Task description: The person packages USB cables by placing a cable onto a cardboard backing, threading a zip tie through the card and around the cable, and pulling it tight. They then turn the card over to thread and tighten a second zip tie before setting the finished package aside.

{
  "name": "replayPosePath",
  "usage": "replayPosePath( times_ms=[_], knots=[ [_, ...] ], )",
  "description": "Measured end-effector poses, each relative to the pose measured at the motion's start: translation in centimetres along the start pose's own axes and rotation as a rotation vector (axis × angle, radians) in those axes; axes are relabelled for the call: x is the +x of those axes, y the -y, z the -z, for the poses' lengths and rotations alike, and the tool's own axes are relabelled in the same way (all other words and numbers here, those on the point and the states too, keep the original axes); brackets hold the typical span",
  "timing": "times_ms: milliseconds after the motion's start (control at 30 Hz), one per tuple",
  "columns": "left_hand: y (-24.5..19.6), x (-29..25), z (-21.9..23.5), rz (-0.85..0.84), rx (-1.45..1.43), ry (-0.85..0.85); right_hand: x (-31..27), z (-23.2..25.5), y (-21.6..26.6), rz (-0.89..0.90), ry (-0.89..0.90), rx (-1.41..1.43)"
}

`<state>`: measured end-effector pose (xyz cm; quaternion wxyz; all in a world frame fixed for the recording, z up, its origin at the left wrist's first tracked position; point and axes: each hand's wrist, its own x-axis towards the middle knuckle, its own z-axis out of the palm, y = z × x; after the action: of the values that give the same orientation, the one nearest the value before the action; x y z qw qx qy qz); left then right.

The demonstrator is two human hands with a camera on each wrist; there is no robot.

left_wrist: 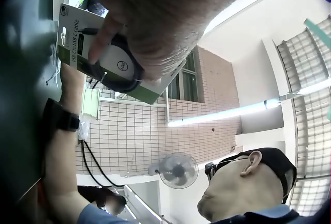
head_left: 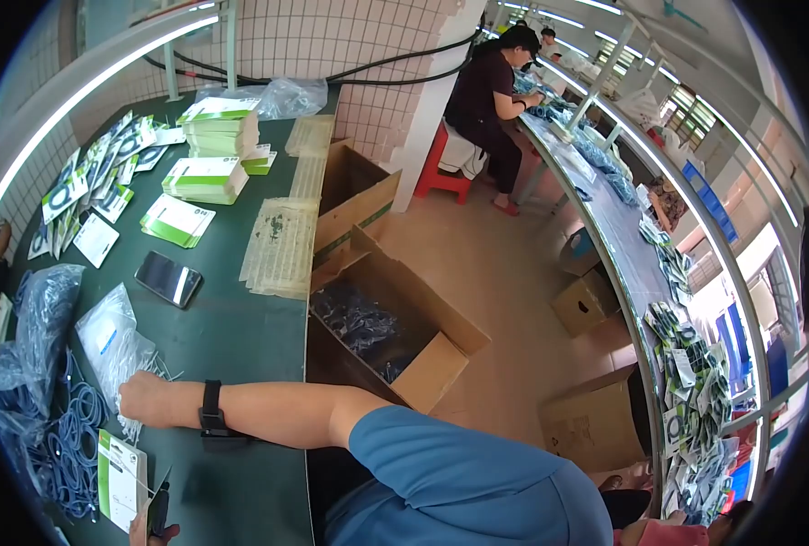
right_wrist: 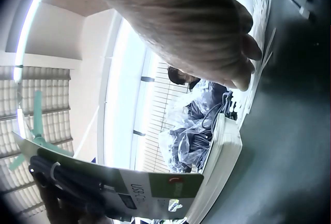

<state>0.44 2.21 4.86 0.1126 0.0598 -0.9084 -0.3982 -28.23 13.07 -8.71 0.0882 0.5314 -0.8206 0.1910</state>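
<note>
My left hand [left_wrist: 170, 33] holds a green-and-white card [left_wrist: 77, 20] printed "USB-C to USB-C cable". A coiled dark cable [left_wrist: 134, 69] is mounted on its front, and one finger lies across the coil. In the head view this hand shows only in part at the bottom edge, beside a stack of packaging cards [head_left: 124, 478]. My right hand [head_left: 147, 400] is at the bundle of thin white cable ties [head_left: 133, 350] spilling from a clear bag [head_left: 104, 318]. Its fingers [right_wrist: 251, 48] curl down onto the ties, the tips partly hidden.
Loose blue cables [head_left: 81, 428] and bagged cables [head_left: 45, 309] lie at the left. Farther back are a phone [head_left: 168, 278], card stacks [head_left: 206, 179] and carded cables [head_left: 95, 173]. An open carton [head_left: 422, 364] stands beside the table. Another person [head_left: 486, 100] sits at the opposite bench.
</note>
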Motion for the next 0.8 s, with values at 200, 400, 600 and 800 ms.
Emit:
replayPosePath(
  times_ms=[200,400,600,800],
  knots=[
    [5.6,-1.0,2.7,-0.327,0.419,-0.271,0.1,0.5,0.6,0.012,-0.022,-0.030],
    [-1.4,1.6,1.4,-0.476,0.285,-0.334,0.1,0.1,0.3,-0.008,-0.152,0.020],
    [-1.9,2.0,0.8,-0.611,0.482,-0.414,0.2,1.1,0.4,-0.025,-0.152,0.059],
    [-2.5,3.3,-0.5,-0.634,0.488,-0.446,-0.1,3.1,1.0,-0.020,-0.189,0.089]
  ],
)
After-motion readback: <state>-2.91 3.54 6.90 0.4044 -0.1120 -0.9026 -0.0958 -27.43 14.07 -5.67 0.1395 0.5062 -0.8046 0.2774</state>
